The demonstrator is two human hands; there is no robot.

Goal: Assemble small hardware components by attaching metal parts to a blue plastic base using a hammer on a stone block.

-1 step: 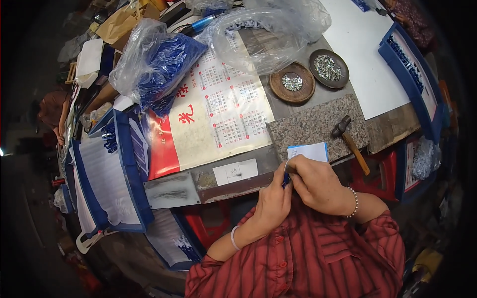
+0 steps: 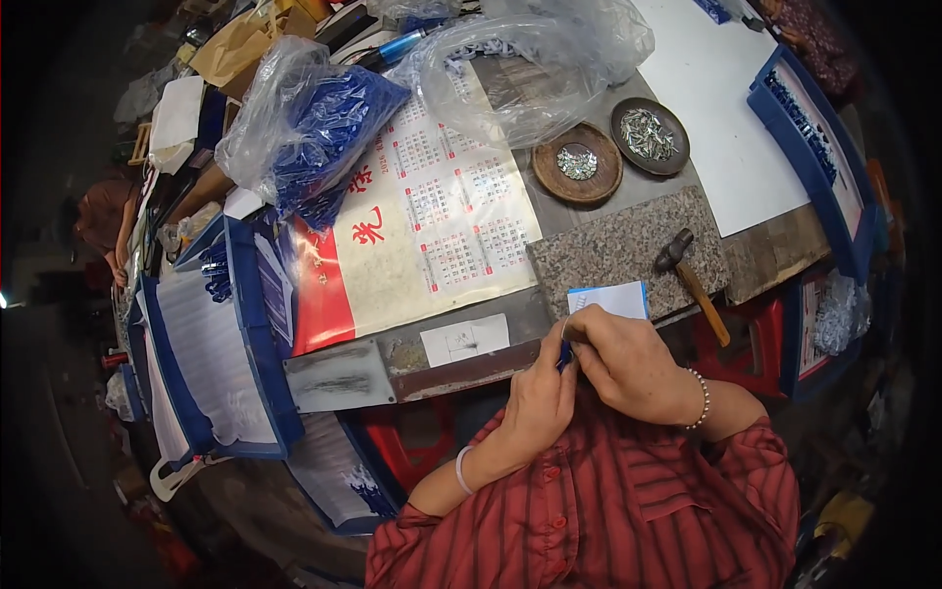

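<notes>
Both hands meet in front of my chest, just off the table's near edge. Pinched in my left hand [image 2: 542, 398] is a small dark blue piece [image 2: 565, 355], mostly covered by fingers. My right hand [image 2: 628, 358] is closed close against it, with thumb and fingers pressed together; what it grips is hidden. A thin pale curved strand [image 2: 563, 329] shows between the fingertips. Just beyond the hands, a small white and blue pad [image 2: 610, 298] lies on a speckled stone slab [image 2: 618, 240]. A hammer [image 2: 692, 285] rests on the slab, its wooden handle overhanging the edge.
Two round dishes, one wooden [image 2: 549, 182] and one dark [image 2: 625, 118], hold small metal parts. Blue trays [image 2: 265, 344] stand left, another blue tray [image 2: 824, 196] right. A plastic bag of blue pieces [image 2: 334, 123] lies on a calendar sheet [image 2: 392, 255]. Red stools [image 2: 751, 344] sit below.
The fingertips have shifted very slightly around the small blue piece, and the pale strand looks fainter. Everything else stays in place.
</notes>
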